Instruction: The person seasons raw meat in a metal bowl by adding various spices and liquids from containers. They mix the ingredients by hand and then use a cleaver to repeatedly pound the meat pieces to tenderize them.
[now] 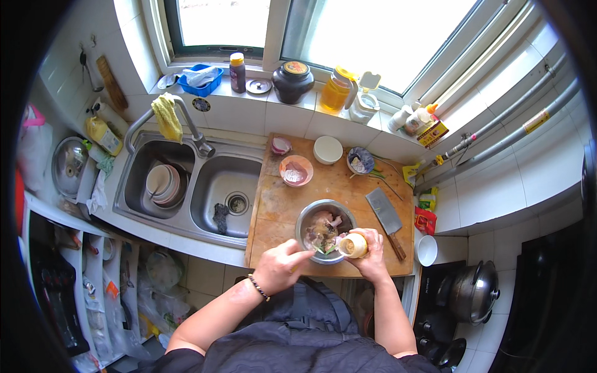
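A steel mixing bowl [301, 212] holds raw meat pieces [325, 223] with green scallion bits and a brownish seasoning on top. My right hand [373, 256] grips a small seasoning jar [353, 245], tilted at the bowl's right rim with its mouth turned toward the bowl. Tan contents show inside the jar. At the bowl's lower left is my left hand [280, 265], its index finger pointing toward the rim and the other fingers curled. A small yellowish patch shows under those fingers; whether they hold something is hidden. A cleaver [385, 212] lies right of the bowl.
The wooden cutting board [275, 210] also bears an orange bowl [296, 170], a white bowl [328, 150] and a blue-patterned bowl [360, 161]. Left is a double sink [224, 175] with stacked dishes [163, 184]. A lidded pot [471, 291] stands at right. Jars [293, 83] line the windowsill.
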Available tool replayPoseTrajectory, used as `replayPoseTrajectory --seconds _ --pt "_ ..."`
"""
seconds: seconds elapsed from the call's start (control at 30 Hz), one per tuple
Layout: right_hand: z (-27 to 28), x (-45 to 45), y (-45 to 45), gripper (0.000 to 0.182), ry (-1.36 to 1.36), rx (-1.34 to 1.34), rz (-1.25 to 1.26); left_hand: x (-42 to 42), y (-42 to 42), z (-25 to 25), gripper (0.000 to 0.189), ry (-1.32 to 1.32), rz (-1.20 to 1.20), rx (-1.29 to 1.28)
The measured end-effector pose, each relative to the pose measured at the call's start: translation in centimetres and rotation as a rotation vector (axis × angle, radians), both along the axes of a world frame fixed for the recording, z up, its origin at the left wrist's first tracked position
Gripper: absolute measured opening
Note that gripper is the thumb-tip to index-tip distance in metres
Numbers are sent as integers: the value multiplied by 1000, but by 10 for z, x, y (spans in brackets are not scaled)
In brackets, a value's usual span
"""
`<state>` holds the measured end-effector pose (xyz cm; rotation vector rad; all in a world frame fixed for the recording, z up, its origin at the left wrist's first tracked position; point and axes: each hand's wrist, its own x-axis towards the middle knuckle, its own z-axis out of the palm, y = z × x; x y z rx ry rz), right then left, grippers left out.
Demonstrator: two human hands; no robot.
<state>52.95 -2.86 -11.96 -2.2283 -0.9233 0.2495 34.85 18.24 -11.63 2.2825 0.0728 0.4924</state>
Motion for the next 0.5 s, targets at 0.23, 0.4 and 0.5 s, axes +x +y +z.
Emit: replayPoseTrajectory --seconds 0.23,0.4,0.5 --pt "31 2 -6 54 -150 -113 77 33 -31 26 61 66 -244 9" --pt "43 -9 -2 53 -152 -141 159 44 -51 20 41 185 -222 -17" --pt "41 -10 2 52 -144 -90 162 47 -57 22 35 186 -175 12"
